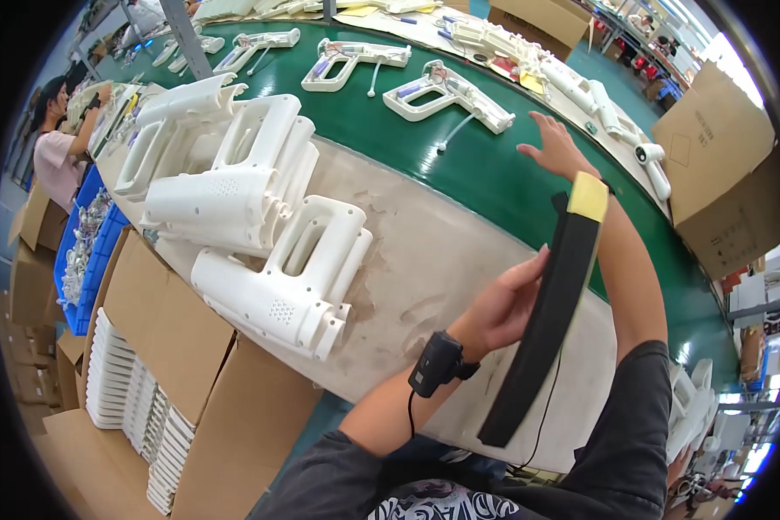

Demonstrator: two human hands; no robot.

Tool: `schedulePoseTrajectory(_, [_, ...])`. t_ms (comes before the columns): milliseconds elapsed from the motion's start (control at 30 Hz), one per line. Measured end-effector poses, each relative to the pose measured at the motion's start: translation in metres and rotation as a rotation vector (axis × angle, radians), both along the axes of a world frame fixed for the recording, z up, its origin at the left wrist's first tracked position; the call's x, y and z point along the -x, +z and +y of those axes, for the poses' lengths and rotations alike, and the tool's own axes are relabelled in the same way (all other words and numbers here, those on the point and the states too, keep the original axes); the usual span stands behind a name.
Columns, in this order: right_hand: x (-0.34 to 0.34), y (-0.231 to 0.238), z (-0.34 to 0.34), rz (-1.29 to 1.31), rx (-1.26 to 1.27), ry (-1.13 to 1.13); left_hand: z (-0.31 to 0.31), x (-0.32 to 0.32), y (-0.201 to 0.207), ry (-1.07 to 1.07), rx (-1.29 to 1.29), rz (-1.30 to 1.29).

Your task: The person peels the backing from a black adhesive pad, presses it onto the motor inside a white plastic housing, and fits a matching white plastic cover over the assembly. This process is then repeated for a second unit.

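Observation:
My right hand [563,147] reaches over the green conveyor belt, fingers spread, holding nothing. Nearest to it lies a white gun-shaped housing half [446,95] with its inner parts and a thin lead showing. Closer to me, my left hand [510,303] is above the pale worktable, its thumb raised. A long black bar with a yellow end [542,325] crosses in front of it and hides its fingers, so whether it grips anything cannot be told. To its left, stacked white housing shells [273,299] lie on the table.
More gun-shaped housing halves [355,65] lie along the belt [407,165]. An open cardboard box [160,295] with packed white parts stands at the lower left, beside a blue crate [104,251]. A large carton [715,156] stands at right. A person [59,152] works at far left.

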State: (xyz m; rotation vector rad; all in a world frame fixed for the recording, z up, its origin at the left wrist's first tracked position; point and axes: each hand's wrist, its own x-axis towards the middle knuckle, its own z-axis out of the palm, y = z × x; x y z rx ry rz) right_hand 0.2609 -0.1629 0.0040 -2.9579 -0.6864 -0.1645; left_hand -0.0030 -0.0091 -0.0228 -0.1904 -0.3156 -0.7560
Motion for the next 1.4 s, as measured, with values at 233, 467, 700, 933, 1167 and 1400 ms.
schedulePoseTrajectory(233, [-0.061,-0.012,0.061,0.067,0.038,-0.03,0.004,-0.005,-0.009,0.002,0.298,0.029])
schedulePoseTrajectory(467, [-0.071,-0.01,0.068,0.116,-0.001,-0.082,0.01,0.001,0.008,0.062,-0.076,0.091])
schedulePoseTrajectory(700, [-0.015,0.028,-0.007,0.111,-0.101,-0.108,0.009,-0.002,0.009,0.09,-0.14,0.107])
schedulePoseTrajectory(933, [0.147,0.068,-0.106,0.119,-0.181,-0.056,0.018,-0.006,-0.012,0.235,-0.142,-0.182])
schedulePoseTrajectory(1167, [0.328,0.063,-0.163,0.172,-0.21,-0.082,0.049,-0.034,-0.002,0.127,0.552,-0.093])
schedulePoseTrajectory(1400, [0.403,0.021,-0.179,0.205,-0.306,-0.08,0.052,-0.03,0.018,0.207,-0.135,-0.271])
